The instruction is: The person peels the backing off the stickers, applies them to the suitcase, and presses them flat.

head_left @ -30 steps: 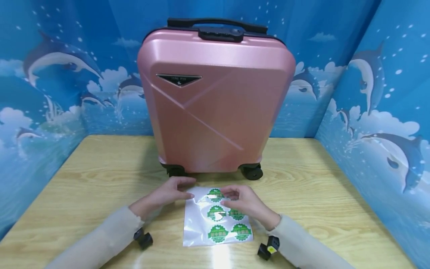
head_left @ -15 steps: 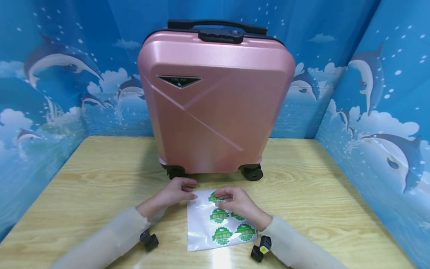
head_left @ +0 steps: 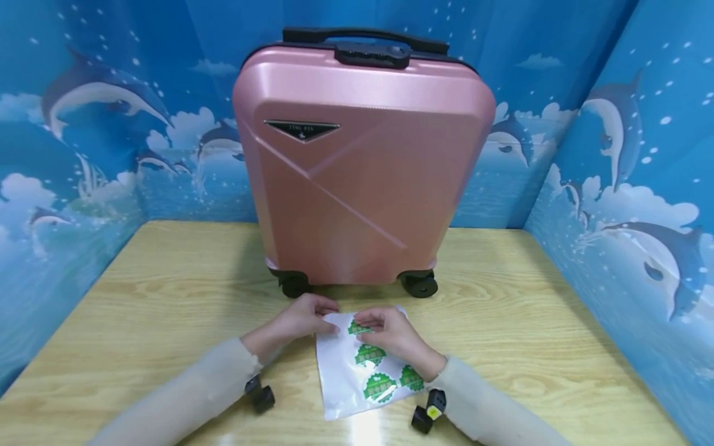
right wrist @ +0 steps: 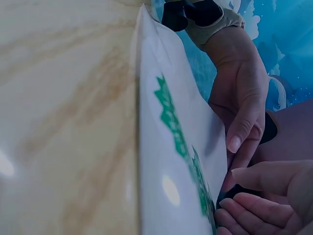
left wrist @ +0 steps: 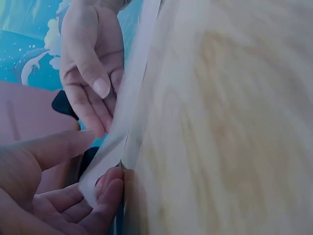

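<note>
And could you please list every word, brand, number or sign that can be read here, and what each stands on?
"JING PIN", as best I can read it: on the black badge of the pink suitcase, above a small pale mark too tiny to identify.
Green stickers on the white sheet: lettering, too small and blurred to read.
Black lock on the suitcase: any numbers are too small to read.

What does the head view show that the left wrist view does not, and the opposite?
Only the head view: round green stickers, the black triangular badge and black handle.

Only the left wrist view: the inner side of the left hand and the glossy white sheet nearly edge-on.

In both: that hand and sheet, the right hand, wooden tabletop, blue dolphin-print backdrop and at least part of the pink hard-shell suitcase.
</note>
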`<state>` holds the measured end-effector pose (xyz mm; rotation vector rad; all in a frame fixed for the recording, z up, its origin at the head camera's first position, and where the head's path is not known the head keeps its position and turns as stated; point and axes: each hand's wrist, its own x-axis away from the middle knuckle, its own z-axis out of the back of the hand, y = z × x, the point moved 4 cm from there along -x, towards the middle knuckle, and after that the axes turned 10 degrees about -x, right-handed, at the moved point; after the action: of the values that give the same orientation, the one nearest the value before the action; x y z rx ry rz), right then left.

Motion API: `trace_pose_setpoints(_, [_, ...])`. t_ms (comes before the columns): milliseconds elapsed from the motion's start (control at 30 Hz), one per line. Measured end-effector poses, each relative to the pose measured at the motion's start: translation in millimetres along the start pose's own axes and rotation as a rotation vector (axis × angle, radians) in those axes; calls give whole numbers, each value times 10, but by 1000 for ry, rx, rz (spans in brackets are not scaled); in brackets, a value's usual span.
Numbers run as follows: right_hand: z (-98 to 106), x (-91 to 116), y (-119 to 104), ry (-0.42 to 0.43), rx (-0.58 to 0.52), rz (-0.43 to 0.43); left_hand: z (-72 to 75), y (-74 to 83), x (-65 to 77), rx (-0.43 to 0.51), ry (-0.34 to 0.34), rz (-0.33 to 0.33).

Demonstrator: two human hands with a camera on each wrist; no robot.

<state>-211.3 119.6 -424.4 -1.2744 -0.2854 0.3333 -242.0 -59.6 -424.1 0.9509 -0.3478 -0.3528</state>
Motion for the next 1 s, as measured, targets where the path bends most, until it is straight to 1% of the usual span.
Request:
trace_pose_setpoints(67, [-3, -3, 4, -2, 3, 3, -21, 14, -5, -41, 8, 12])
trace_pose_setpoints(133, [-5, 0, 0, -2, 6, 2, -40, 19, -11, -61, 18, 18])
trace_pose_setpoints(233, [-2, 11, -12, 2, 3, -1, -61, 3, -25, -57, 31, 8])
trace_pose_setpoints(400, [3, 25, 6, 12, -28, 2, -68, -60, -31, 22, 54, 22])
trace_pose_setpoints(567, [12, 49, 26, 27, -71, 30, -74, -85, -14, 88, 67, 39])
trace_pose_setpoints(733, [41, 85, 0, 70, -61, 34, -70, -86, 1, 132, 83, 57])
trace_pose_setpoints(1000, [76, 131, -78, 149, -85, 64, -43, -57, 21, 181, 96, 26])
